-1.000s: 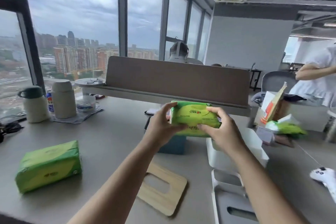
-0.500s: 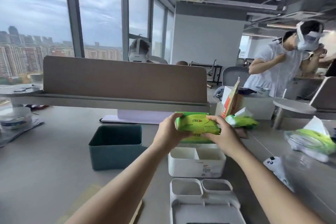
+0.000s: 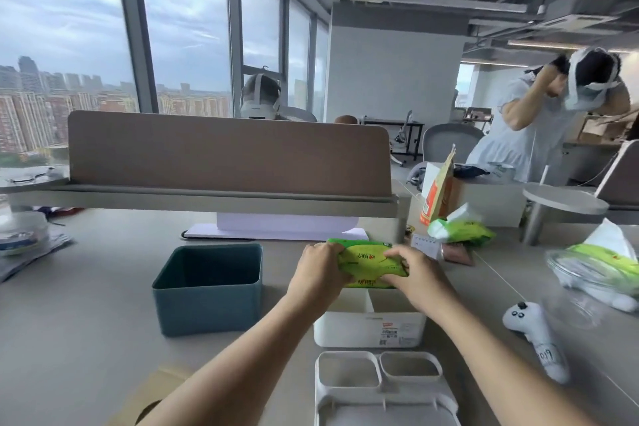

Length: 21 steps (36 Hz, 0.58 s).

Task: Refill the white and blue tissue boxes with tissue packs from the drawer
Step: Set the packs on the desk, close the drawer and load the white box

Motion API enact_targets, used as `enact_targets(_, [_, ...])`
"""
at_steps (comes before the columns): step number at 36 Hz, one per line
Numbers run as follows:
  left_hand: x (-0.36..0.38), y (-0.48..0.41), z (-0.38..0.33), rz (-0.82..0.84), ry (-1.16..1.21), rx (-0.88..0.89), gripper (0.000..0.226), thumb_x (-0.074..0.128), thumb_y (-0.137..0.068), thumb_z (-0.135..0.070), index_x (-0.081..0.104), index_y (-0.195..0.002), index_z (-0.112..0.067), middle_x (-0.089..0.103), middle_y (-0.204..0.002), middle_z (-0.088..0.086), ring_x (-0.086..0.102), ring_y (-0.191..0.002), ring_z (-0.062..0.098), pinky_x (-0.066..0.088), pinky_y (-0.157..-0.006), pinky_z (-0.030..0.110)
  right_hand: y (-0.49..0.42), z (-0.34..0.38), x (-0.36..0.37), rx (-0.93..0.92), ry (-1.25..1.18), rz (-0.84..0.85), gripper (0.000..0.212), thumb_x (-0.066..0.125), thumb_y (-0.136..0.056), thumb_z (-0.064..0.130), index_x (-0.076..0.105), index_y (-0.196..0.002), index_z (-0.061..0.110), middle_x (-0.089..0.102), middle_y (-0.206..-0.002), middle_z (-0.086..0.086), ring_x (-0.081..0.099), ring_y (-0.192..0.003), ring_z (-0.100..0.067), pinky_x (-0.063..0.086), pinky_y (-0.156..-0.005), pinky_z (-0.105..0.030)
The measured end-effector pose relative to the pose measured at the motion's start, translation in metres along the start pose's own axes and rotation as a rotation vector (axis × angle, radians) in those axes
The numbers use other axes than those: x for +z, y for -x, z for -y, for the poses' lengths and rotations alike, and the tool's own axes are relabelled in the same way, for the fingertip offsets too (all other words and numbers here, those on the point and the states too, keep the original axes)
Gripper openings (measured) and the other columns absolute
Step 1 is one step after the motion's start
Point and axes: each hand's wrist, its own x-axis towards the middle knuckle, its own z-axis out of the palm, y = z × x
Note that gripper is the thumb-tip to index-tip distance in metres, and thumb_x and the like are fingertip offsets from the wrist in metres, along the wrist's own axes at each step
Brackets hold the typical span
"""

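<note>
A green tissue pack [image 3: 368,261] is gripped at both ends, by my left hand [image 3: 320,273] and my right hand [image 3: 416,275]. It hangs just above the open white tissue box [image 3: 370,327], which stands on the desk with a divider showing inside. To the left, the blue tissue box [image 3: 207,289] stands open and looks empty. The white lid [image 3: 380,387] lies in front of the white box. A wooden lid [image 3: 157,391] peeks out under my left forearm.
A brown desk divider [image 3: 228,149] runs across the back. On the right lie opened tissue packs [image 3: 461,232], a plastic-wrapped pack [image 3: 601,266] and a white controller [image 3: 536,332]. A person stands at the far right; another sits behind the divider.
My view has swung right, away from the spare green pack on the left. Both hands have lowered the held pack toward the white box.
</note>
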Motion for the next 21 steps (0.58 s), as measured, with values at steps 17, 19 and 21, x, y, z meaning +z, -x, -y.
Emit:
enact_targets(17, [-0.009, 0.009, -0.002, 0.072, -0.27, 0.067, 0.044, 0.061, -0.084, -0.047, 0.058, -0.125, -0.031, 0.065, -0.122, -0.001, 0.047, -0.119, 0.027, 0.03, -0.094, 0.042, 0.003, -0.007, -0.006, 0.011, -0.032, 0.054, 0.042, 0.079, -0.076, 0.017, 0.066, -0.115, 0.022, 0.061, -0.129, -0.003, 0.06, -0.113, -0.023, 0.048, -0.101, -0.041])
enact_targets(19, [-0.012, 0.013, -0.002, 0.076, -0.263, 0.074, 0.045, 0.061, -0.084, -0.046, 0.057, -0.126, -0.031, 0.063, -0.124, -0.002, 0.047, -0.12, 0.027, 0.03, -0.094, 0.042, 0.007, -0.004, -0.008, 0.006, -0.024, 0.058, 0.043, 0.079, -0.075, 0.019, 0.066, -0.116, 0.023, 0.061, -0.131, -0.002, 0.06, -0.113, -0.023, 0.048, -0.101, -0.042])
enact_targets(21, [-0.015, 0.017, -0.003, 0.073, -0.254, 0.083, 0.048, 0.062, -0.083, -0.047, 0.056, -0.128, -0.033, 0.062, -0.129, -0.003, 0.047, -0.122, 0.026, 0.03, -0.095, 0.041, 0.012, 0.0, -0.012, -0.014, -0.016, 0.073, 0.043, 0.079, -0.076, 0.021, 0.065, -0.116, 0.026, 0.061, -0.131, 0.0, 0.06, -0.113, -0.022, 0.048, -0.101, -0.042])
